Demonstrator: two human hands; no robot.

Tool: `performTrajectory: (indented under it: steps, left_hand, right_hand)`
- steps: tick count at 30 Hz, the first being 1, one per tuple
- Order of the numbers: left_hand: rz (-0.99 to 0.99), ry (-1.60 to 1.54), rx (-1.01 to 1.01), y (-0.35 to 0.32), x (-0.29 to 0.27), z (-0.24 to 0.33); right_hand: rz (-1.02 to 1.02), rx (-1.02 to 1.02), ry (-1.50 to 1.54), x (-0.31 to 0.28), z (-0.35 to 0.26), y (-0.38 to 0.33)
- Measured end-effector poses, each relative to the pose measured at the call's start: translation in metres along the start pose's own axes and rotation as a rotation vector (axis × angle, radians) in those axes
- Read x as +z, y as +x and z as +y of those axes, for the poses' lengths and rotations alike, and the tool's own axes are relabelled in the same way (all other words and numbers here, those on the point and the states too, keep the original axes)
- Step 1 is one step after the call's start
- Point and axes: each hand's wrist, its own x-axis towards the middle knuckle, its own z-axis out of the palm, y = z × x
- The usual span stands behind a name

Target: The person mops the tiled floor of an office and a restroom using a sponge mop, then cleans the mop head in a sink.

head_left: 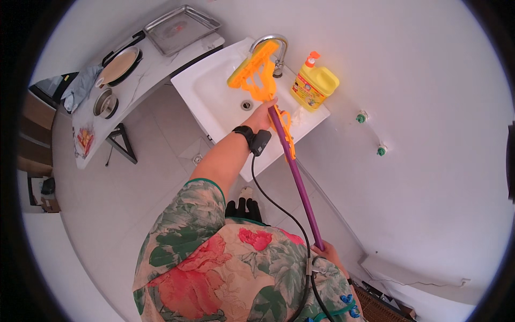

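Note:
A sponge mop with an orange plastic head [260,70] and a purple pole [301,185] slants across the middle of the view. Its sponge end is raised over the white sink [201,99], in front of the faucet [280,61]. My left hand [261,117] is closed round the pole just below the head, near the orange lever [286,129]. Lower down, my right hand [328,253] grips the other end of the pole, with its fingers partly hidden by the pole and sleeve. A black device is strapped to my left wrist.
A yellow jug [314,88] with an orange pump stands on the sink's right corner. On the marble-patterned counter [140,80] at left are a metal tray [179,29], a round pan [120,67] and a steel bowl [105,103]. Two green-capped pipe outlets [362,116] stick out of the right wall.

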Motion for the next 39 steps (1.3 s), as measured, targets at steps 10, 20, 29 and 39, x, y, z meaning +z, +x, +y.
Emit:
performTrajectory:
  steps: [10,20,29,39]
  left_hand:
    - [-0.001,-0.001,0.013,-0.009,0.004,-0.006]
    - [0.036,0.082,-0.050,-0.024,-0.048,-0.009]
    - [0.133,0.495,0.055,-0.037,-0.063,0.016]
    - [0.173,0.553,0.263,-0.076,-0.033,-0.007]
  right_hand:
    - [-0.013,0.016,0.020,-0.001,0.024,0.010]
    - [0.016,0.040,0.033,-0.008,0.021,0.003]
    - [-0.049,-0.066,-0.016,-0.004,-0.025,-0.001]
    - [-0.341,0.022,0.382,-0.011,-0.025,-0.033]
